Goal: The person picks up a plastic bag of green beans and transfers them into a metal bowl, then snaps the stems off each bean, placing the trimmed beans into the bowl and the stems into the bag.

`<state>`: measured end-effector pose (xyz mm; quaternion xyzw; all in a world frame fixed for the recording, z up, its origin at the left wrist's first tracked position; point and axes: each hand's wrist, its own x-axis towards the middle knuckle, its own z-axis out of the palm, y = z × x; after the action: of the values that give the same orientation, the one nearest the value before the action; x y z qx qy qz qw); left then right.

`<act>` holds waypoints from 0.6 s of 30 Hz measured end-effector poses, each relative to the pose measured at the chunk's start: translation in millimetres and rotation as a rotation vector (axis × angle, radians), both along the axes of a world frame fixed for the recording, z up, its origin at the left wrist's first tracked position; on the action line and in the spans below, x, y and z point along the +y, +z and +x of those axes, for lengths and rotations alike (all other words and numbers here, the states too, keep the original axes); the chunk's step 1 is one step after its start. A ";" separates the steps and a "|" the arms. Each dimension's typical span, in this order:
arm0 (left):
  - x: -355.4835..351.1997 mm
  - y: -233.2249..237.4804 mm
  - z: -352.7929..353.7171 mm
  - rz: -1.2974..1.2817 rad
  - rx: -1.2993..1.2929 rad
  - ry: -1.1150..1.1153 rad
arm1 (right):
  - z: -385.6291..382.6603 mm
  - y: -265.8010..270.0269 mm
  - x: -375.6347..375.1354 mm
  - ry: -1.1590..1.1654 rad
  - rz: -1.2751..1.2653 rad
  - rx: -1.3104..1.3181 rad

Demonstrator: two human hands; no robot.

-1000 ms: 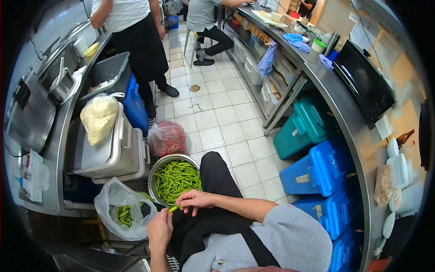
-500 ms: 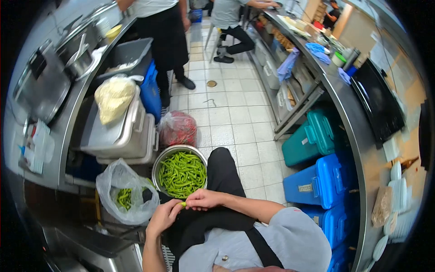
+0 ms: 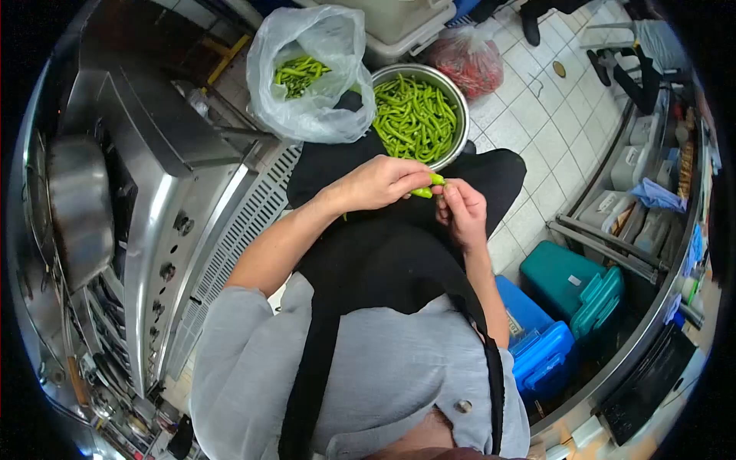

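Note:
Over my lap, my left hand (image 3: 383, 182) is closed around green chili peppers (image 3: 422, 192), two of which stick out past the fingers. My right hand (image 3: 464, 208) pinches the end of one pepper, thumb against fingers; whatever is between those fingertips is mostly hidden. Just beyond my hands stands a round steel bowl (image 3: 464, 123) full of green chili peppers (image 3: 414, 115). To its left a clear plastic bag (image 3: 295, 115) gapes wide, with more green peppers (image 3: 300, 75) inside.
A tied bag of red peppers (image 3: 466, 63) sits on the tiled floor (image 3: 548, 142) behind the bowl. A steel stove (image 3: 157, 253) runs along the left. Teal (image 3: 563, 280) and blue bins (image 3: 537, 345) stand under the right counter. Another person's legs (image 3: 636, 80) show at upper right.
My view has swung left and down, bringing the stove into sight. Both hands stay together over my lap; two peppers now show at the left hand where one small tip showed before.

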<state>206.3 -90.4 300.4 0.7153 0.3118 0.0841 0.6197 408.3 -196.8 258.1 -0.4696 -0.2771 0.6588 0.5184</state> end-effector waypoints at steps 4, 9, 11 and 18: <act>13.6 -31.0 5.0 -0.291 0.032 0.432 | -4.6 1.7 -5.9 -0.111 0.036 -0.242; 45.8 -48.3 50.4 -0.093 -0.109 0.489 | 11.9 -5.8 -0.3 -0.150 0.195 -0.328; 72.7 -69.0 58.2 0.375 -0.036 0.450 | 10.0 -11.4 0.7 -0.127 0.205 -0.334; 53.6 -12.3 44.1 0.577 -0.082 0.099 | 7.1 -30.4 -7.9 -0.066 -0.156 -0.177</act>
<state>250.4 -36.9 288.1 0.8419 0.2843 0.2280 0.3981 415.4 -204.6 227.7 -0.5737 -0.2541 0.6167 0.4753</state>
